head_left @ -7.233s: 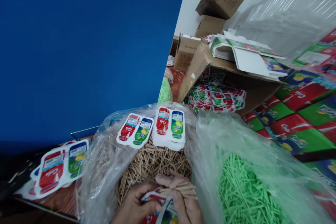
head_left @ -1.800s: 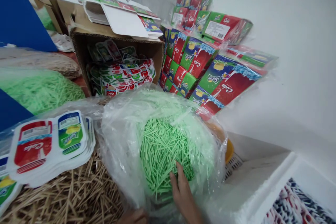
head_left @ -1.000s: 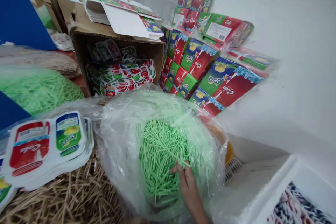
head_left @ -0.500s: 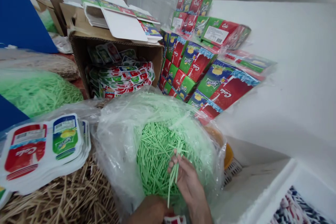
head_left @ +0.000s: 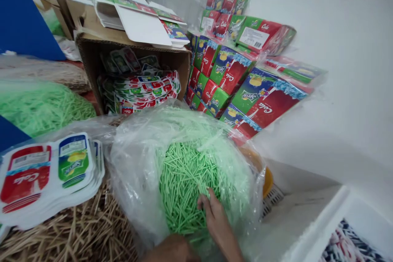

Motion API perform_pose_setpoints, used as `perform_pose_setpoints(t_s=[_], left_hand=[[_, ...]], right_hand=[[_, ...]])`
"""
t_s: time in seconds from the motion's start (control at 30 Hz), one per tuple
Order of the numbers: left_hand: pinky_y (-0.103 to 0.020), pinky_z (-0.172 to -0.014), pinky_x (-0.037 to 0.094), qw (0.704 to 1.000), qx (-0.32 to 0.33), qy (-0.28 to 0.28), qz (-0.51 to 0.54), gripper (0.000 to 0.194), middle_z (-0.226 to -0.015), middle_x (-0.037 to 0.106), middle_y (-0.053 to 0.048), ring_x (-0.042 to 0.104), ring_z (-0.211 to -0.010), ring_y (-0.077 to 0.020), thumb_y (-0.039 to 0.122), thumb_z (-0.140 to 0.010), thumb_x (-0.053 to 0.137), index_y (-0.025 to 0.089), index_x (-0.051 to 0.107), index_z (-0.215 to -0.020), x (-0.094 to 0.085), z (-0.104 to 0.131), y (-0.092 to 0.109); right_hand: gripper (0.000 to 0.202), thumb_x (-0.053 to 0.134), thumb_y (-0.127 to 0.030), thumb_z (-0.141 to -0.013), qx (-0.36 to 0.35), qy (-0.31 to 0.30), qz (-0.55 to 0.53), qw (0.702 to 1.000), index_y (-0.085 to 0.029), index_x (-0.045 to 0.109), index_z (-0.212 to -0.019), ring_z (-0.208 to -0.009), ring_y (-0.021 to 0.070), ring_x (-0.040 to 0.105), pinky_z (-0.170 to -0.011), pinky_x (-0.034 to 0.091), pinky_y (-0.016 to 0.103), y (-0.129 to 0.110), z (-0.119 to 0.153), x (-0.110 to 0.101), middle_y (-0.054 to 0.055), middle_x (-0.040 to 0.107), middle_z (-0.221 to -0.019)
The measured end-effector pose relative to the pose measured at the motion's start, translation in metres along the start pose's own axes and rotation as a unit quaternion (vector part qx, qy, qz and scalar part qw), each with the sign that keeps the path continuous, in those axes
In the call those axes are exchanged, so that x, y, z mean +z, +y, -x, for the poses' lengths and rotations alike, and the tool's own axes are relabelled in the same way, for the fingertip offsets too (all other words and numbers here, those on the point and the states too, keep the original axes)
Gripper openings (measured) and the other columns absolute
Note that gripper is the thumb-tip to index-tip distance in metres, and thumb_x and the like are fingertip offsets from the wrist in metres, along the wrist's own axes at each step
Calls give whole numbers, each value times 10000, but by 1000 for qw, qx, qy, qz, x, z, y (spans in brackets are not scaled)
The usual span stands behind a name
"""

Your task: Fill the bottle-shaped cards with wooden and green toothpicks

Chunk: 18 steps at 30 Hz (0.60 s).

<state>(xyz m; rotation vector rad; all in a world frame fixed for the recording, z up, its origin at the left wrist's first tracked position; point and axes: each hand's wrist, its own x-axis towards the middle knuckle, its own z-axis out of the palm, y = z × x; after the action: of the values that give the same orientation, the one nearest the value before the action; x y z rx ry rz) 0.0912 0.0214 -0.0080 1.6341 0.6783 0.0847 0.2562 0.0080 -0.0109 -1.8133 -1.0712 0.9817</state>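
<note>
Thin pale-green sticks fill a large clear plastic bag that lies open in front of me. My right hand reaches over them from below, its fingers curled close together. Pale sticks show at its fingertips and blend into the heap behind. At the bottom edge, my left hand is near the bag's front; its fingers are out of sight, so what it holds does not show. To the left lies a stack of Cola and Sprite printed cards, on a mass of brown sticks.
Behind the bag stands a cardboard box of small printed cards, with folded cartons on top. Wrapped Cola and Sprite boxes are stacked against the white wall. A white foam box stands at right, another bag of green sticks at left.
My right hand has lowered toward the heap, and the bunch of green sticks hanging from it no longer shows. My left hand has shifted down-left; the small card beside it has left view.
</note>
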Motion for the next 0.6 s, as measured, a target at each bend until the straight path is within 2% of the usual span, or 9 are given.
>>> perform_pose_setpoints(t_s=[0.07, 0.1, 0.2, 0.3, 0.37, 0.43, 0.5, 0.57, 0.6], left_hand=[[-286, -754, 472, 1000, 16, 8, -1, 153, -863, 731, 14, 654, -828, -211, 385, -761, 633, 270, 728, -724, -12, 6, 14], [-280, -807, 464, 1000, 27, 16, 1, 168, -978, 725, 5, 645, -910, -212, 397, -774, 630, 260, 727, -766, -19, 10, 22], [-258, -888, 446, 997, 67, 38, 1, 210, -1294, 601, -24, 577, -1114, -210, 394, -819, 605, 216, 714, -797, -37, 14, 44], [-267, -939, 426, 993, 114, 10, -39, 169, -1390, 520, -55, 522, -1210, -225, 323, -831, 601, 193, 708, -811, -45, 8, 52], [-289, -960, 413, 991, 121, 35, -48, 204, -1369, 538, -90, 481, -1250, -246, 321, -850, 566, 179, 702, -798, -46, 1, 47], [-302, -912, 446, 992, 91, 89, 0, 248, -1303, 589, -113, 522, -1197, -256, 371, -849, 553, 172, 699, -876, -49, -4, 37], [-298, -761, 503, 989, 29, 123, 78, 426, -1125, 676, -104, 637, -947, -225, 433, -824, 562, 180, 611, -1163, -53, -4, 29], [-259, -604, 492, 984, -22, 126, 128, 663, -935, 704, -50, 620, -686, -162, 462, -796, 579, 194, 406, -1378, -57, 0, 25], [-241, -571, 472, 984, -31, 120, 130, 685, -887, 698, -26, 589, -633, -141, 467, -789, 587, 205, 390, -1390, -59, 2, 25]], right_hand=[[547, 385, -599, -832, -14, -42, 34, 998, -160, 629, -1048, -610, 215, 593, -629, 485, 319, -1, 6, -6, 36, 644, -673], [534, 370, -547, -858, -22, -60, 40, 997, -152, 604, -1132, -634, 213, 606, -637, 492, 308, -2, 9, -8, 44, 661, -716], [476, 392, -390, -877, -50, -109, 39, 992, -171, 548, -1269, -887, 215, 642, -840, 475, 299, -8, 16, -13, 84, 699, -997], [499, 523, -328, -802, -45, -173, 12, 984, -175, 562, -1276, -1028, 249, 620, -925, 445, 328, -10, 19, -13, 107, 633, -1207], [554, 607, -334, -752, -25, -177, -35, 983, -174, 562, -1280, -968, 274, 647, -886, 473, 351, -8, 21, -13, 109, 671, -1139], [598, 641, -358, -743, -12, -143, -80, 986, -195, 535, -1308, -877, 275, 668, -850, 489, 372, -5, 25, -13, 90, 717, -1013], [565, 644, -370, -757, -21, -80, -102, 991, -238, 547, -1297, -915, 266, 652, -889, 463, 373, -1, 30, -14, 75, 713, -1024], [501, 660, -372, -759, -16, -46, -103, 993, -274, 592, -1245, -981, 250, 621, -913, 438, 345, 2, 34, -16, 57, 695, -1067], [463, 664, -388, -763, -1, -35, -112, 993, -277, 619, -1211, -957, 242, 620, -886, 448, 331, 3, 35, -17, 49, 700, -1028]])
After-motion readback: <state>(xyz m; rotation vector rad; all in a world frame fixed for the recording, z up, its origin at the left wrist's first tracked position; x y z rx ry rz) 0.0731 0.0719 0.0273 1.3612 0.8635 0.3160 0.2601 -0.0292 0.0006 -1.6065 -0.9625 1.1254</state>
